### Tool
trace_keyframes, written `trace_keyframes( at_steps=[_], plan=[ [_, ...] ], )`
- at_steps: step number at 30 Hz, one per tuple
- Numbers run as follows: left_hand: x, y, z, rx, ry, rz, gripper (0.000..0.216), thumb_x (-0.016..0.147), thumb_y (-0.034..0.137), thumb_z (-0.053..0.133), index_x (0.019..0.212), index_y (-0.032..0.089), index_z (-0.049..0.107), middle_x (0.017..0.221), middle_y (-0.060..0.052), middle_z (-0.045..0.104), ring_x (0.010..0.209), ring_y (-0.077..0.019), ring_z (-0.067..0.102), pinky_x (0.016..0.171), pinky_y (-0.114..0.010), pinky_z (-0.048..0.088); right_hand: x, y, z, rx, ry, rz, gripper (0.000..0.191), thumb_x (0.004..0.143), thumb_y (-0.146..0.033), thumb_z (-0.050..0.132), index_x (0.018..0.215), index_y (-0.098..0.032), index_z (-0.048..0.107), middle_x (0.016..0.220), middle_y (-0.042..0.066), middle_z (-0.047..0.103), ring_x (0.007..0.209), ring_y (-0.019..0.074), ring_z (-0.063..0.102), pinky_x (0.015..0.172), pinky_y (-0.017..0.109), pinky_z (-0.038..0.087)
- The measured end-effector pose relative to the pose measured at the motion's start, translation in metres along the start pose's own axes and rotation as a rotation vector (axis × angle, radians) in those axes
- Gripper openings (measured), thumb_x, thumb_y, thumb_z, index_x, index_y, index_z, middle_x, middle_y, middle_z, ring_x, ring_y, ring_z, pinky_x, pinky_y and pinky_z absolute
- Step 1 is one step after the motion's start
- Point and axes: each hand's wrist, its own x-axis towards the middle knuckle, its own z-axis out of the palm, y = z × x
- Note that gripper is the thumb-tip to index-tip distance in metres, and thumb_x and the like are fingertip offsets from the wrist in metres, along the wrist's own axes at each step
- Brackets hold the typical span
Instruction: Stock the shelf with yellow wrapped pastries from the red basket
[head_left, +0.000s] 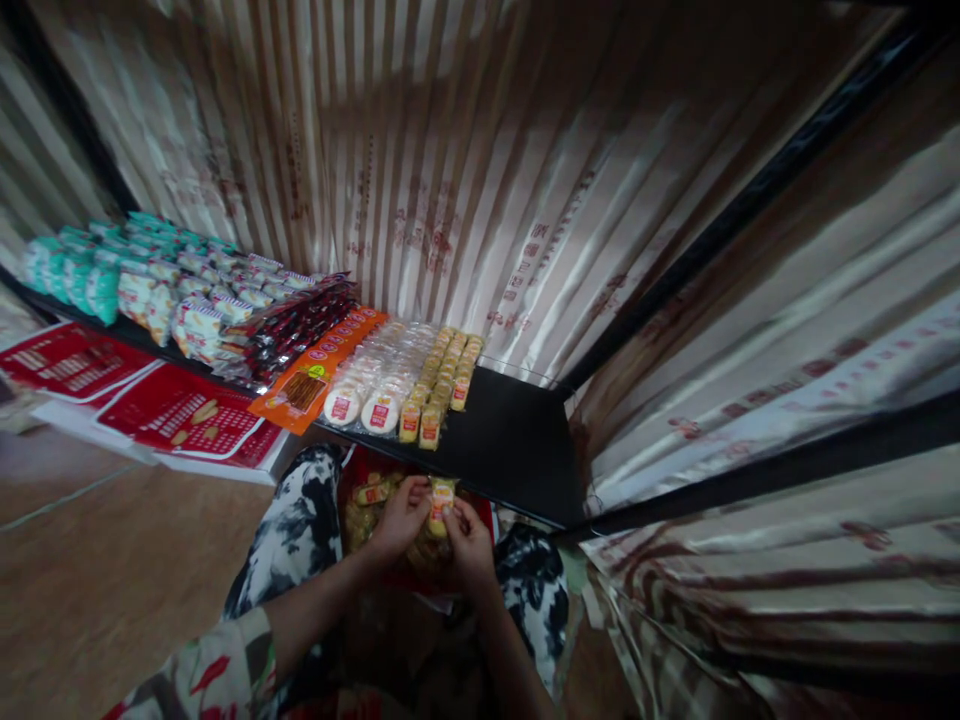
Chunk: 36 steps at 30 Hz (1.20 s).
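Note:
Between my hands is a small yellow snack packet (441,505) with a red and white label. My left hand (403,518) pinches its left edge, and my right hand (469,535) grips its lower right side. Below them, a red box (491,520) between my knees holds more yellow packets (367,515). On the black shelf (517,425) just beyond, matching yellow packets (431,400) stand in rows, the right row shorter at the front. Left of those are rows of round white wrapped crackers (379,412).
An orange snack bag (307,375), dark red packets (300,325), white packets (199,325) and teal packets (97,285) fill the shelf's left part. Red-topped cartons (191,415) lie below it. Printed curtain sheeting (442,170) and black frame bars (697,260) enclose the back and right.

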Motion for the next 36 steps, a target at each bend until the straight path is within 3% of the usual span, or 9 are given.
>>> trace_keyframes(
  at_steps=[4, 9, 17, 23, 29, 36],
  plan=[
    [-0.002, 0.016, 0.0, 0.137, 0.053, 0.141, 0.025, 0.077, 0.015, 0.044, 0.1, 0.016, 0.055, 0.101, -0.007, 0.06, 0.091, -0.014, 0.057, 0.077, -0.024, 0.047, 0.013, -0.019, 0.0, 0.007, 0.044, -0.046, 0.041, 0.07, -0.046, 0.059, 0.098, -0.015, 0.059, 0.089, 0.009, 0.069, 0.08, 0.0197, 0.064, 0.074, 0.032, 0.052],
    [-0.003, 0.029, 0.0, 0.303, 0.05, 0.31, 0.03, 0.073, 0.01, 0.044, 0.098, 0.017, 0.058, 0.098, -0.006, 0.059, 0.088, -0.0152, 0.055, 0.082, -0.027, 0.046, 0.025, -0.027, 0.003, 0.023, 0.088, -0.054, 0.045, 0.07, -0.047, 0.058, 0.101, -0.014, 0.058, 0.091, 0.009, 0.068, 0.083, 0.0202, 0.064, 0.075, 0.032, 0.051],
    [0.01, 0.037, 0.01, 0.277, 0.039, 0.424, 0.034, 0.074, 0.011, 0.042, 0.104, 0.017, 0.057, 0.108, -0.008, 0.056, 0.1, -0.0172, 0.053, 0.091, -0.031, 0.043, 0.047, -0.045, -0.003, 0.018, 0.105, -0.108, 0.045, 0.069, -0.045, 0.059, 0.103, -0.015, 0.058, 0.092, 0.009, 0.068, 0.084, 0.0203, 0.064, 0.079, 0.033, 0.05],
    [0.029, 0.05, 0.03, 0.19, 0.02, 0.394, 0.038, 0.079, 0.016, 0.041, 0.113, 0.019, 0.056, 0.127, -0.008, 0.049, 0.119, -0.0181, 0.044, 0.106, -0.035, 0.033, 0.088, -0.052, -0.012, -0.195, 0.165, -0.205, 0.044, 0.075, -0.045, 0.051, 0.107, -0.015, 0.057, 0.097, 0.009, 0.067, 0.084, 0.0192, 0.063, 0.078, 0.031, 0.049],
    [0.062, 0.054, 0.054, 0.152, 0.003, 0.254, 0.044, 0.081, 0.019, 0.041, 0.124, 0.017, 0.05, 0.138, -0.008, 0.041, 0.129, -0.0178, 0.035, 0.111, -0.036, 0.024, 0.14, -0.05, -0.014, -0.358, 0.275, -0.271, 0.046, 0.074, -0.045, 0.048, 0.106, -0.014, 0.059, 0.101, 0.011, 0.064, 0.083, 0.0184, 0.061, 0.079, 0.032, 0.047],
    [0.094, 0.049, 0.067, 0.114, 0.033, 0.192, 0.049, 0.083, 0.027, 0.041, 0.131, 0.014, 0.041, 0.141, -0.009, 0.036, 0.132, -0.0187, 0.029, 0.113, -0.036, 0.018, 0.17, -0.052, -0.006, -0.438, 0.247, -0.252, 0.052, 0.075, -0.049, 0.043, 0.111, -0.014, 0.058, 0.104, 0.01, 0.062, 0.087, 0.0186, 0.059, 0.08, 0.031, 0.045]
  ],
)
